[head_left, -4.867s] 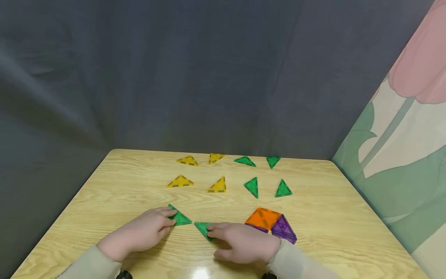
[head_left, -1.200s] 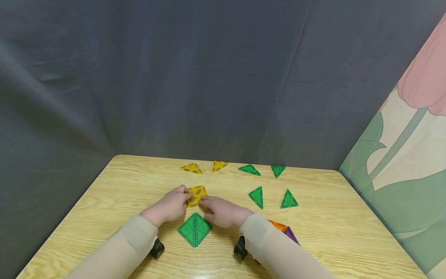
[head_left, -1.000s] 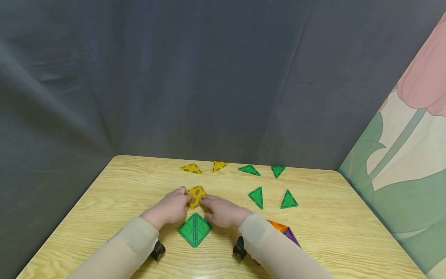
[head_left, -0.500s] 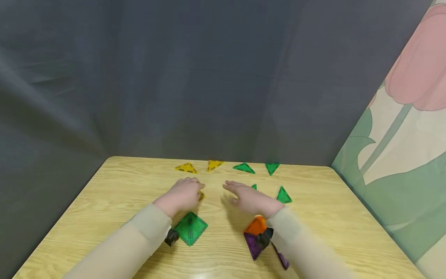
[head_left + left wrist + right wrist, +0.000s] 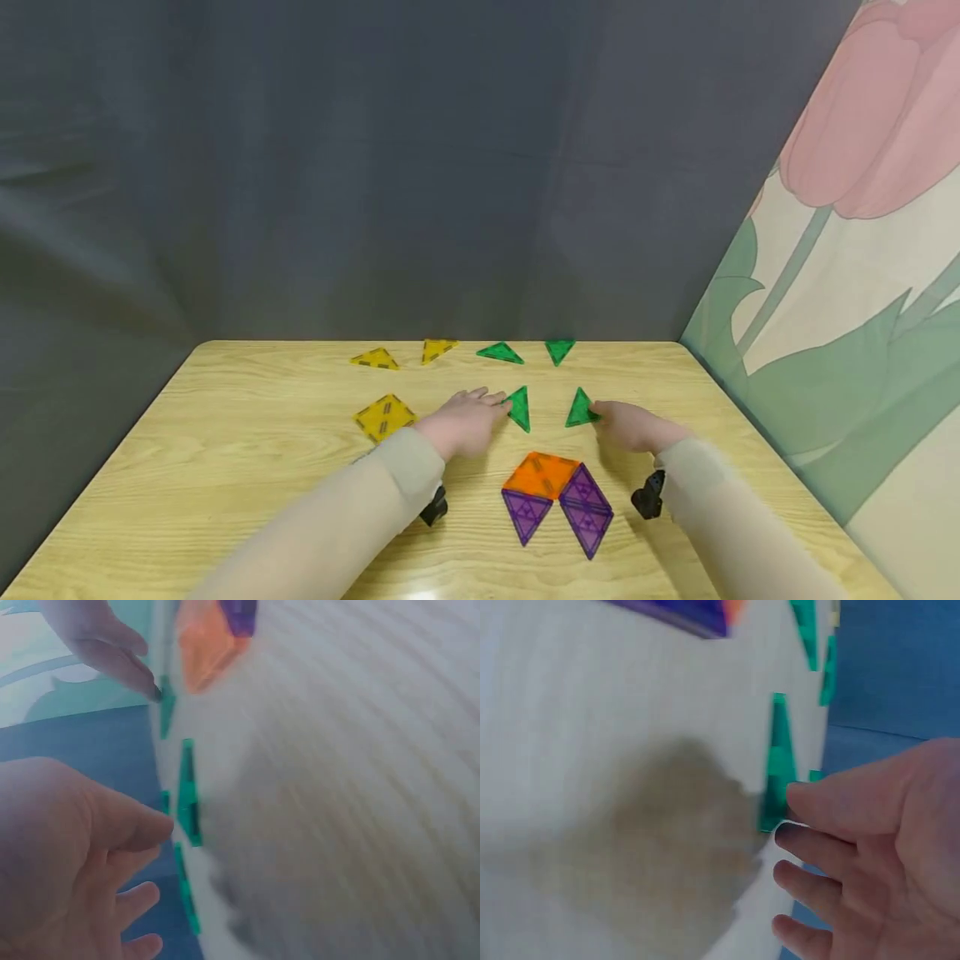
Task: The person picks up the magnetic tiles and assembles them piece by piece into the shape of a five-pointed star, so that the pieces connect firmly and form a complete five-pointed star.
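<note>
In the head view my left hand (image 5: 467,421) reaches across the table, fingers loosely extended, fingertips at the left edge of a green triangular magnetic tile (image 5: 519,408). The left wrist view shows its thumb and forefinger close beside that tile (image 5: 187,795). My right hand (image 5: 633,425) is at the right corner of another green triangular tile (image 5: 580,408). In the right wrist view, its thumb and forefinger meet that tile's edge (image 5: 779,765), the other fingers slightly bent and spread. Both green tiles lie flat on the table.
Orange tiles (image 5: 542,475) join purple triangles (image 5: 585,492) nearer me. A yellow square of two triangles (image 5: 385,417) lies left. Along the back edge are loose yellow tiles (image 5: 377,359) and green tiles (image 5: 500,353). My left sleeve (image 5: 360,508) hides the joined green square.
Two green, then two yellow triangles were joined into squares. Both hands have since left the yellow square and moved right to two loose green triangles.
</note>
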`<state>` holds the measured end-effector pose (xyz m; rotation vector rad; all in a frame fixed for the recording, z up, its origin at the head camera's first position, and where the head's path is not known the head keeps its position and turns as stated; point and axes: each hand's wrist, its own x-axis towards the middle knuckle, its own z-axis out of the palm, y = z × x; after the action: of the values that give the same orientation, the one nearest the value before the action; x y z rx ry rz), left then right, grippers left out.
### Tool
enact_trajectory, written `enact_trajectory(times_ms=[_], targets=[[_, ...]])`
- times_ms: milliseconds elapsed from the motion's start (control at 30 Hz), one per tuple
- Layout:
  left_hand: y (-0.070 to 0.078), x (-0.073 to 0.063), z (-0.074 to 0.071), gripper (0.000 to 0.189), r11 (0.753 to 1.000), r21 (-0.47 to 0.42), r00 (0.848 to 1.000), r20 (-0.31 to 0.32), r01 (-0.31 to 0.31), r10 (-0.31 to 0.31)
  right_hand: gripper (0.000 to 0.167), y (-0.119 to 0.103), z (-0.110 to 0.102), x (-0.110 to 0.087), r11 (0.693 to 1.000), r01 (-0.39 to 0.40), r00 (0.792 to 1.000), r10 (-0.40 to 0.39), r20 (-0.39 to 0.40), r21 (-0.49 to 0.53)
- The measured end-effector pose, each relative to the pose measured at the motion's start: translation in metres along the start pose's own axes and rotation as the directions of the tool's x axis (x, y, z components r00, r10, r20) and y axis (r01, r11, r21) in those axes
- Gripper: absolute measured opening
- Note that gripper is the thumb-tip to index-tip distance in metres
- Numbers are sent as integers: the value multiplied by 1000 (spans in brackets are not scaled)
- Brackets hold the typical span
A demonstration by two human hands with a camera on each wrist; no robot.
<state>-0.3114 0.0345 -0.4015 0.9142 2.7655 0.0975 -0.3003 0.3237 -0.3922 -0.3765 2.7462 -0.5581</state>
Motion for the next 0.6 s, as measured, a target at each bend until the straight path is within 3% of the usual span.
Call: enact_trajectory(times_ms=[133, 333, 467, 600], targets=[[4, 8, 10, 68, 999, 14, 999, 16, 33, -33, 51, 5, 15, 4, 999, 24, 999, -25, -46, -38], [6, 10, 16, 64, 999, -9, 999, 4, 45, -45, 53, -3, 27, 7, 997, 74, 994, -76, -82, -31], [6, 9, 17, 62, 998, -26, 999, -3, 49, -49, 52, -13, 32, 10, 983, 139, 984, -150, -94, -118], [6, 9, 17, 61, 999, -20, 999, -1, 44, -44, 54, -23, 36, 12, 969, 150, 978, -174, -111, -194]])
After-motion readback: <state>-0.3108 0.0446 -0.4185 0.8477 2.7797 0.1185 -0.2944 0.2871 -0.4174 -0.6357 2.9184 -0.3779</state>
